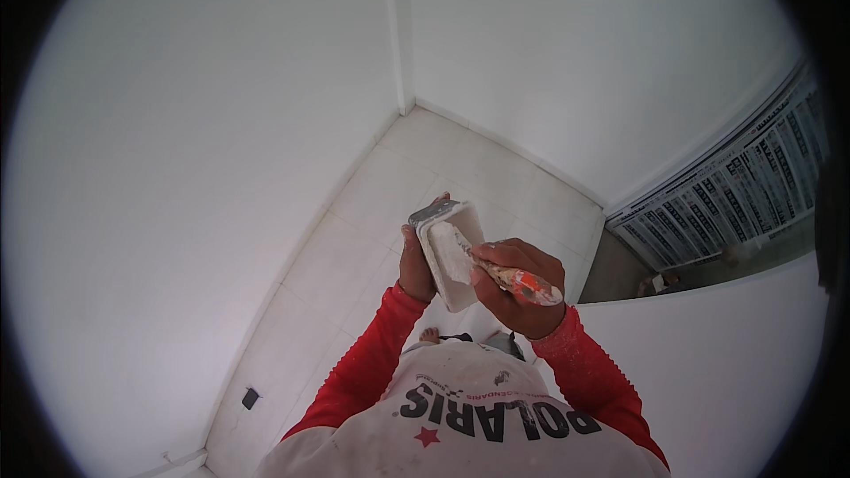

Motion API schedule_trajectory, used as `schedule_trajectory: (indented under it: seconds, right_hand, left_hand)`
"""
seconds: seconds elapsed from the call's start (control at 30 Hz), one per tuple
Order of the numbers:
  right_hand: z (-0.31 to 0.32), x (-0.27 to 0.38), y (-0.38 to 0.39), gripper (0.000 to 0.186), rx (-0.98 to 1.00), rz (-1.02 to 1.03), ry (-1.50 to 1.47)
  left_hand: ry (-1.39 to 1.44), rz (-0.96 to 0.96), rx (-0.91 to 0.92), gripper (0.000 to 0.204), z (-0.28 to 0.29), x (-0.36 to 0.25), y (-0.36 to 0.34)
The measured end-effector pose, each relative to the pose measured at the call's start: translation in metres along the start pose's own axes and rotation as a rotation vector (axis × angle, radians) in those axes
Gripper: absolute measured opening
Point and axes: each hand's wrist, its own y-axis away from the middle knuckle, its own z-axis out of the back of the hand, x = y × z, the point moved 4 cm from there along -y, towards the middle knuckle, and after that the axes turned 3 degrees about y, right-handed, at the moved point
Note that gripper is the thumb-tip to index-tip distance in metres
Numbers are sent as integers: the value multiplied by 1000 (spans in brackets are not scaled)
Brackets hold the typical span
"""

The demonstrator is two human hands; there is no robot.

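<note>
My left hand (415, 269) is wrapped round the left side of a small rectangular paint tub (469, 223), which is tilted and has a grey patch at its far end. White paint coats the inside of the tub. A paintbrush (535, 287) with a paint-smeared, orange-red handle is gripped in my right hand (524, 312). Its white-covered bristles lie inside the tub, against the wall near my left hand. My fingers hide part of the handle.
White walls (221, 124) meet at a corner ahead, above a pale tiled floor (425, 146). At the right, printed sheets (726, 204) hang beyond a low white wall (708, 345). A small dark square object (251, 398) shows at the lower left. My bare foot (430, 335) is below.
</note>
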Motion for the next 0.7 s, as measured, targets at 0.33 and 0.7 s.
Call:
schedule_trajectory:
  seconds: [0.33, 0.7]
  right_hand:
    - [13, -45, -71, 19, 87, 49, 1]
    - [77, -199, -178, 14, 21, -241, -506]
  left_hand:
    - [-108, -40, -54, 83, 8, -8, -74]
    - [-356, -187, -34, 90, -14, -9, -252]
